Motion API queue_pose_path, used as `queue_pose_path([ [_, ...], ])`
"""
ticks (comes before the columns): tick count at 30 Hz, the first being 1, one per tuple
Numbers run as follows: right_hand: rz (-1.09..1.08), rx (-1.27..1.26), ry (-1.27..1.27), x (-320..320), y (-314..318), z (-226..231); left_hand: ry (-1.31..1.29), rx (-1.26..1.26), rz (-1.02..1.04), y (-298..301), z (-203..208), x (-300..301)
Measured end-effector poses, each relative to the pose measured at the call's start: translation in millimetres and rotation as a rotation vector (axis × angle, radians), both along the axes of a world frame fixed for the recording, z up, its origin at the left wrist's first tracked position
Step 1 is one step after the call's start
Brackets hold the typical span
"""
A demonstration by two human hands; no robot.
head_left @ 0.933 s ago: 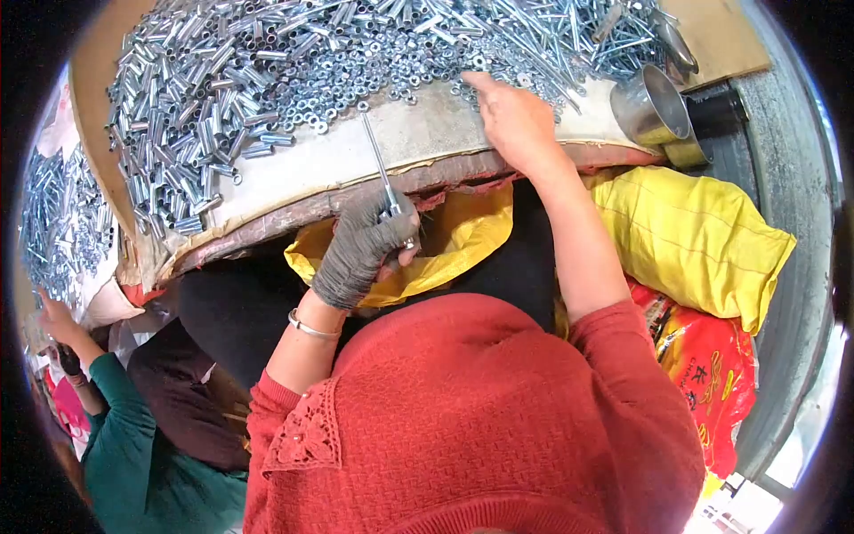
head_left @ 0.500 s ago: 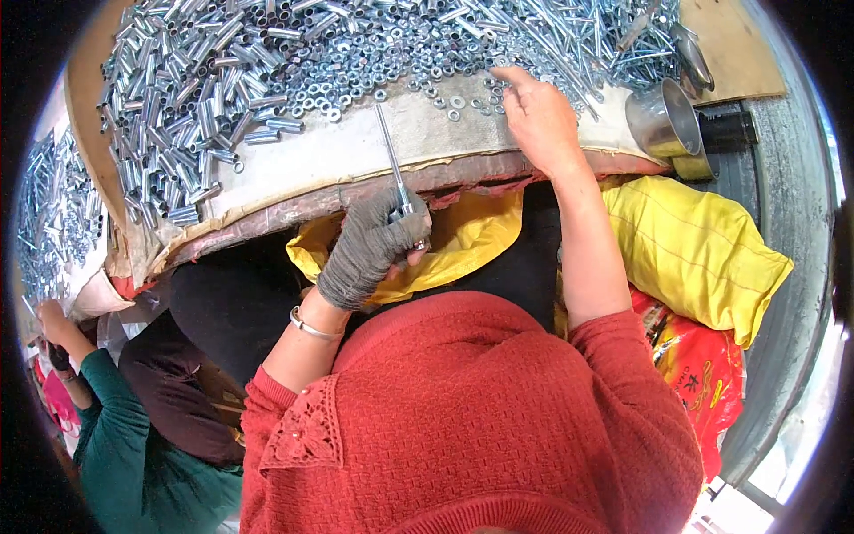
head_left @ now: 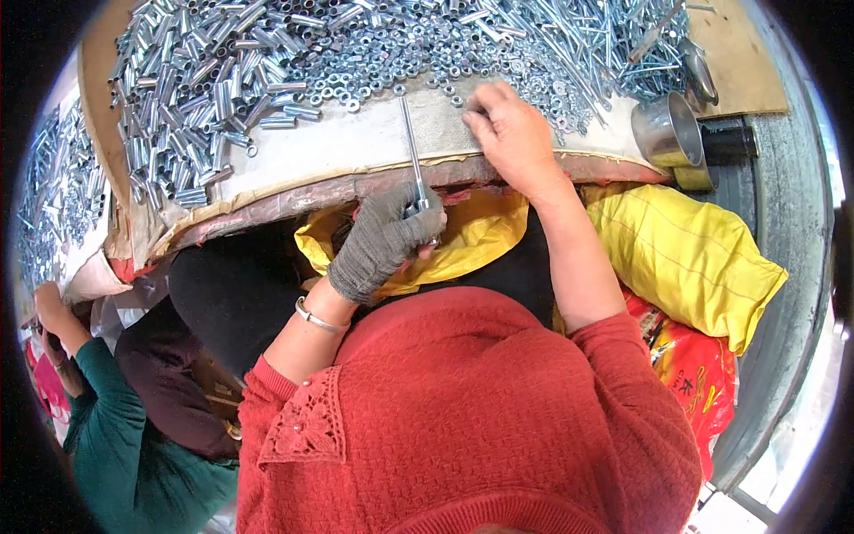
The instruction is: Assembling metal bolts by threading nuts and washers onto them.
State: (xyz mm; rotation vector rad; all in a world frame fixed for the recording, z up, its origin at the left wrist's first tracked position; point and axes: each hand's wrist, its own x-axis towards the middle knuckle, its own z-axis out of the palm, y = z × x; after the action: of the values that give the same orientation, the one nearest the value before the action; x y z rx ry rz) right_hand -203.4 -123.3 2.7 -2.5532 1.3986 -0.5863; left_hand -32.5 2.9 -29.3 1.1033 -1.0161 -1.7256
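Observation:
My left hand (head_left: 388, 238), in a grey fingerless glove, is closed around the lower end of a long thin metal bolt (head_left: 411, 142). The bolt points away from me over the white cloth (head_left: 347, 141), and a thicker metal part shows close to my fingers. My bare right hand (head_left: 518, 133) is above the cloth at the front of the pile of washers (head_left: 556, 102). Its thumb and index finger are drawn together; whatever lies between them is too small to make out. Metal nuts (head_left: 356, 71) are heaped just beyond the bolt's tip.
Short metal tubes (head_left: 209, 98) are piled at the left, long bolts (head_left: 605, 44) at the far right. A metal cup (head_left: 667, 129) sits by the right edge. Yellow sacking (head_left: 685, 254) lies right of my arm. A co-worker's green sleeve (head_left: 111, 400) shows at lower left.
My right hand has drawn back from the washers toward me and left, its index finger now curled to the thumb. My left hand keeps hold of the bolt, slightly further right in view.

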Motion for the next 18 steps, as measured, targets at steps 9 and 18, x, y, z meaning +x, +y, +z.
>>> queue_pose_path([
  [9,-0.029,0.112,0.199,8,-20,13,-0.052,0.0,-0.013,1,15,4],
  [18,0.024,0.162,0.028,1,-6,20,-0.361,-0.186,-0.011,1,-5,5],
])
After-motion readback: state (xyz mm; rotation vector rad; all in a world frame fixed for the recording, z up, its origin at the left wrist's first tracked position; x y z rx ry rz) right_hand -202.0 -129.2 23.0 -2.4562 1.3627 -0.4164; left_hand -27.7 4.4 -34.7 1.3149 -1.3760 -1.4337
